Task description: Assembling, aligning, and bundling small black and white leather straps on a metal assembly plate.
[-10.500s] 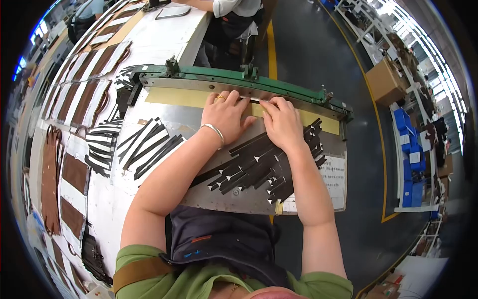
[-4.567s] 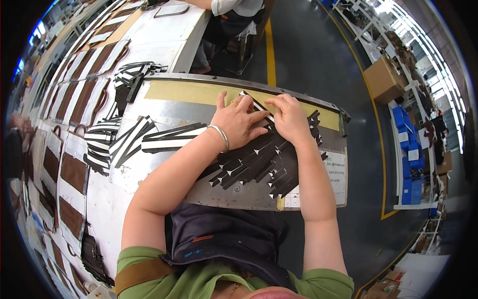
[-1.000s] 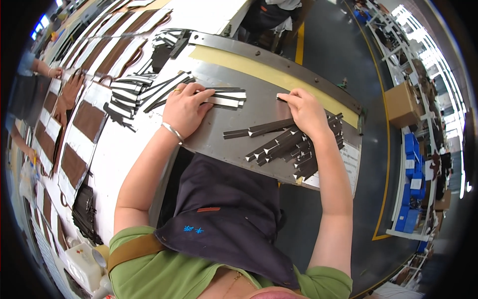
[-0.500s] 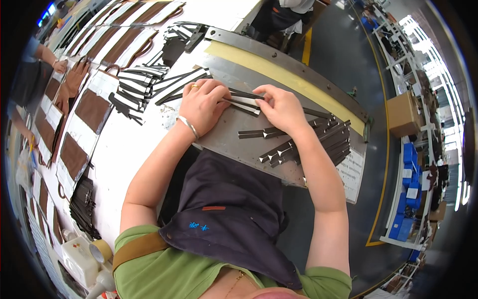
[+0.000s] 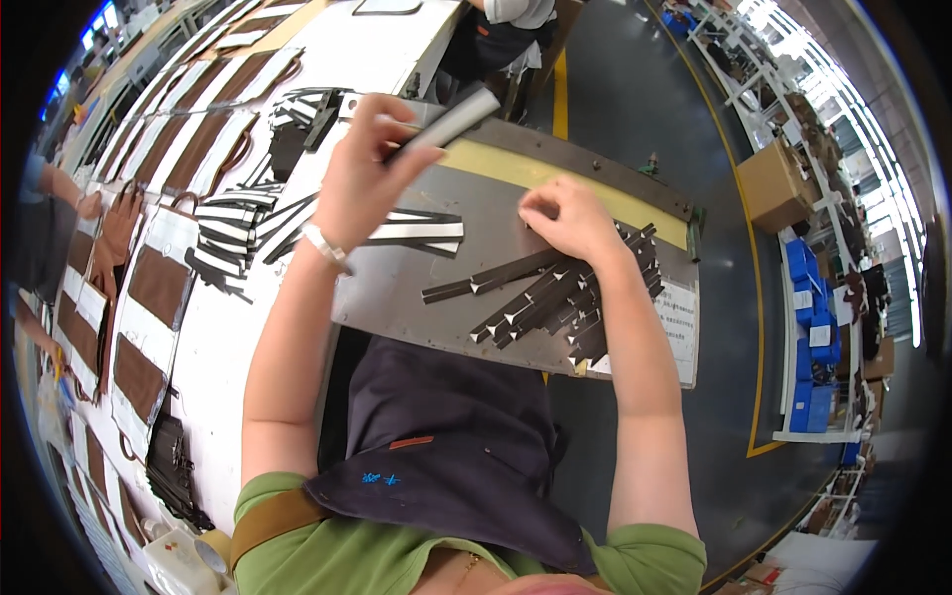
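My left hand (image 5: pixel 367 174) is raised over the left part of the grey work plate (image 5: pixel 382 297), closed around a smooth grey bar-shaped tool (image 5: pixel 461 117) that is smeared by motion. Below it lie black strips with white faces (image 5: pixel 426 230), their left ends partly behind my wrist. Over the plate's middle, my right hand (image 5: pixel 573 220) has its fingers curled and thumb drawn in; what they hold, if anything, is hidden. Just beneath that hand is a pile of dark folded strips (image 5: pixel 540 302) with small white ends, one longer strip (image 5: pixel 486 281) pointing left.
A metal rail (image 5: pixel 595 164) and yellow band (image 5: pixel 506 164) run along the plate's far edge. More black-and-white strips (image 5: pixel 233 228) lie left on the white table (image 5: pixel 223 347), near brown-and-white panels (image 5: pixel 159 283). A co-worker's hand (image 5: pixel 89 205) is far left; shelving with blue bins (image 5: pixel 818 317) stands right.
My left hand has risen from the strips and now holds the grey bar, tilted up to the right. My right hand has come off the strip it was pinching. The view has shifted.
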Demonstrator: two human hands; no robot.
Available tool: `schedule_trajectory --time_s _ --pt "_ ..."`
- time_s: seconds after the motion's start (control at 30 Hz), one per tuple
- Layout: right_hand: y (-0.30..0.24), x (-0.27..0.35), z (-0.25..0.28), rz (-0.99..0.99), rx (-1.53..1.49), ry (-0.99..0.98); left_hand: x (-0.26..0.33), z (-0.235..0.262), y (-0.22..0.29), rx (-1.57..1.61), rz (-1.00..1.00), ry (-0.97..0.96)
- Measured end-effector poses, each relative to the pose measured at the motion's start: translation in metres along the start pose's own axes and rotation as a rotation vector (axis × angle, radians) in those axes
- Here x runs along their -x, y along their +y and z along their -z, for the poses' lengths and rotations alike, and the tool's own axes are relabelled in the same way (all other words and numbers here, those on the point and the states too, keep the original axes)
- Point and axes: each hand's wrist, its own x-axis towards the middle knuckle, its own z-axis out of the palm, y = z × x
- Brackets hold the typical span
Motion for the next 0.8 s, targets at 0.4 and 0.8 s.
schedule_trajectory --time_s 0.4,0.8 --pt "0.033 0.001 0.011 0.101 0.06 0.329 -0.022 -0.129 -0.053 -0.78 -0.268 -0.512" --pt "0.032 0.007 -0.016 0.018 0.272 0.302 -0.007 -0.131 -0.043 -0.992 -0.254 -0.415"
